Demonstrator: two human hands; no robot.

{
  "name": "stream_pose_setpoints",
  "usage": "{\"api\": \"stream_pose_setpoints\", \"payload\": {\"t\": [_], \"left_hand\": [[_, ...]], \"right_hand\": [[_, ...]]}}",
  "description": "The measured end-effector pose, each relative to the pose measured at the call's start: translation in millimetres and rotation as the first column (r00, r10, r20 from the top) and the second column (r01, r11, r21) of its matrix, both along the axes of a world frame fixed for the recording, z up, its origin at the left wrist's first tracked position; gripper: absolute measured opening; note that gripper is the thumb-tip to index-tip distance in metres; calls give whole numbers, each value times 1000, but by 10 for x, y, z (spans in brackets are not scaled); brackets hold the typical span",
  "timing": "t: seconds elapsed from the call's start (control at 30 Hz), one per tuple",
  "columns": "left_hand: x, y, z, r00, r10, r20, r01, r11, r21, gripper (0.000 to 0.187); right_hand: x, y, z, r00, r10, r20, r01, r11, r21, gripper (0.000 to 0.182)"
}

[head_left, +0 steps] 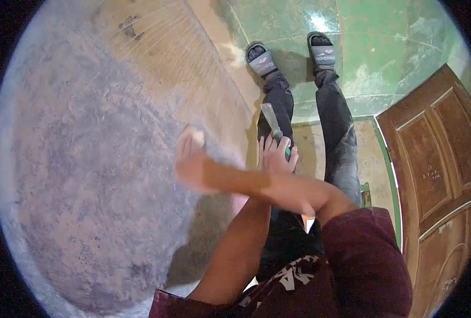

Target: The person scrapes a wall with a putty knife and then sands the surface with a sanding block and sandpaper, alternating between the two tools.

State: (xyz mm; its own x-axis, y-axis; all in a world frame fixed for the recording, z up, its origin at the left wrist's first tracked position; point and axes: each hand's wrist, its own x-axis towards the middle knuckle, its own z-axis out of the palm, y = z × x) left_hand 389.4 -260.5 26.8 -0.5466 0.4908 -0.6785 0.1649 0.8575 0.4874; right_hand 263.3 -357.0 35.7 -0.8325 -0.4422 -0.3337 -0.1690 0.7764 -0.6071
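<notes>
My left hand (279,155) is closed around the handle of a putty knife (270,117). Its flat blade points away from me, and a bit of green handle shows between the fingers. My right arm crosses over the left one. At the left wall (113,153), my right hand (190,164) is blurred by motion, with its fingers around a small pale piece (197,138). Whether that piece is sandpaper, a sponge or something else cannot be made out. Mottled grey-purple coating covers much of the wall, and bare tan surface shows towards the top.
My feet in grey slide sandals (263,62) stand on a glossy green floor (373,47) with whitish smears. To the right is a brown panelled wooden door (431,143) beside a green-edged frame. The wall runs close along my left side.
</notes>
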Motion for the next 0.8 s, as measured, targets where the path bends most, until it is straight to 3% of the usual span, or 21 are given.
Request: {"api": "stream_pose_setpoints", "payload": {"t": [0.03,0.1,0.13,0.17,0.2,0.23,0.3,0.33,0.37,0.4,0.43,0.47,0.5,0.53,0.6,0.67,0.77,0.8], "left_hand": [[-27,16,-4,1000,-7,0,7,1000,2,23],[-35,46,30,999,52,-13,-51,999,15,25],[-4,27,21,998,53,-19,-53,998,19,25],[67,-30,-21,998,35,-42,-34,999,31,25],[81,-42,-57,997,15,-73,-12,999,47,25],[33,-16,0,1000,-1,-10,1,999,54,25],[-52,38,-3,999,-17,-42,19,999,44,25],[-41,41,-7,998,-21,-61,23,999,31,25],[10,6,-12,996,56,66,-56,998,0,24],[-7,-4,1,996,54,70,-54,999,0,24],[-56,15,32,992,50,120,-48,999,-18,26],[-71,31,53,984,51,169,-45,998,-38,29],[-63,25,57,985,53,167,-47,998,-38,29],[-57,24,56,988,39,147,-36,999,-24,28],[-68,13,27,992,17,127,-16,1000,-15,28],[-13,4,-5,1000,18,-7,-18,999,32,24],[26,-40,-14,989,64,137,-63,998,-11,27],[6,-37,-8,989,66,135,-66,998,-7,27]], "right_hand": [[20,-15,-43,1000,-7,0,7,1000,2,48],[102,59,-149,888,-457,47,457,867,-200,45],[4,318,-317,889,-456,40,454,869,-199,45],[-206,724,-541,885,-113,451,326,842,-429,47],[-368,975,-667,677,325,660,292,705,-646,49],[-397,964,-635,689,314,654,287,711,-643,49],[-301,714,-363,838,43,544,314,778,-545,48],[-212,528,-180,839,39,542,315,779,-543,48],[-125,334,38,964,-196,182,245,918,-312,48],[-61,190,108,927,-276,-253,276,960,-37,49],[64,30,-52,892,-450,-47,437,883,-172,49],[-2,213,-198,894,-445,-45,432,885,-173,49],[-148,544,-446,892,-201,405,365,848,-384,50],[-247,740,-595,700,176,692,382,727,-571,51],[-199,587,-471,769,143,623,316,762,-565,52],[-59,291,101,959,-84,270,165,943,-290,58],[3,437,221,936,-208,283,292,908,-301,56],[49,355,-69,923,-188,335,295,907,-301,55]]}}
